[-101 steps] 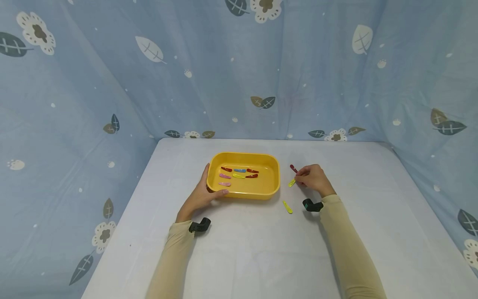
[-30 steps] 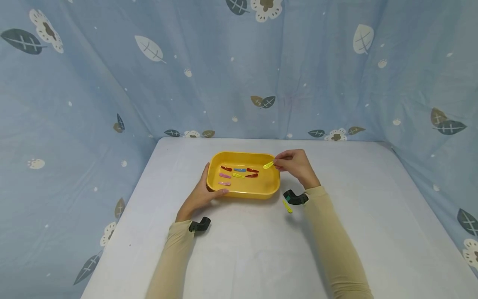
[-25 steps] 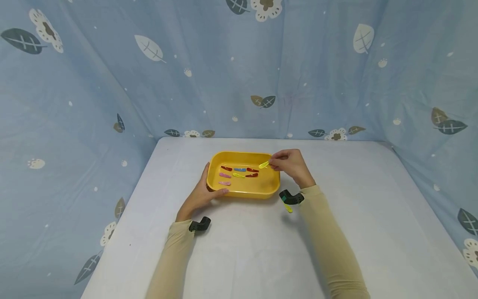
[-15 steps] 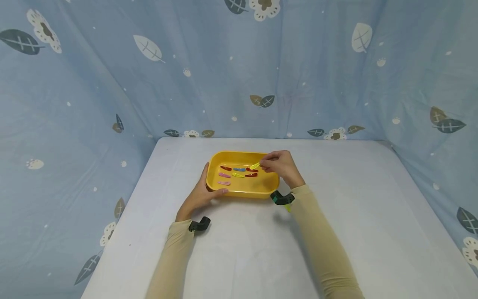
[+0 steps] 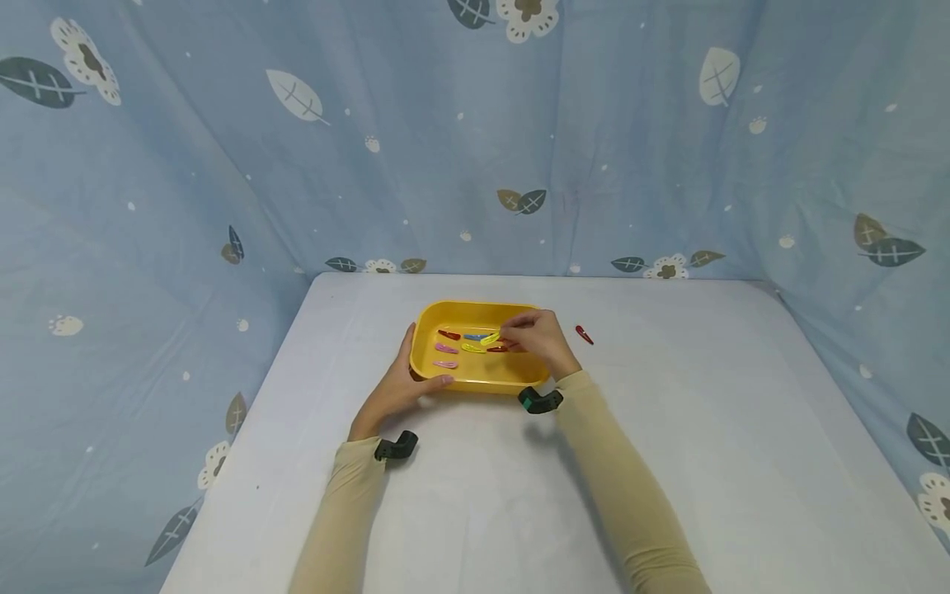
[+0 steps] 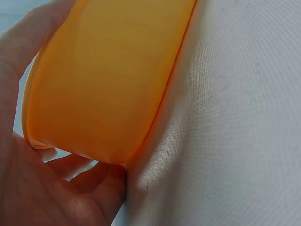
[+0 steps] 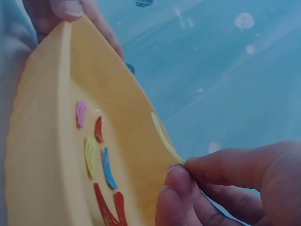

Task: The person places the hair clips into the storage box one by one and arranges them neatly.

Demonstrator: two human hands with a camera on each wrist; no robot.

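My left hand (image 5: 401, 384) grips the left end of a yellow plastic tray (image 5: 490, 387), thumb over the near rim and fingers around the outer side (image 6: 108, 84). Between thumb and fingertips, my right hand (image 5: 540, 340) pinches a yellow snap hair clip (image 7: 163, 140) above the tray floor. In the head view this clip overlaps the blue hair clip (image 5: 473, 337). Also on the tray floor lie a red clip (image 5: 449, 335), another yellow clip (image 5: 472, 348), and two pink clips, one (image 5: 445, 364) nearer the front. More red clips (image 7: 104, 207) are partly covered by my right hand in the head view.
A dark red hair clip (image 5: 584, 334) lies on the white tabletop (image 5: 742, 429) right of the tray. A blue patterned curtain (image 5: 416, 148) hangs behind and along both sides of the table.
My right hand picked up the yellow clip from the table and carried it left over the tray. The other yellow clip on the table is now hidden by the right sleeve. The left hand stayed put.
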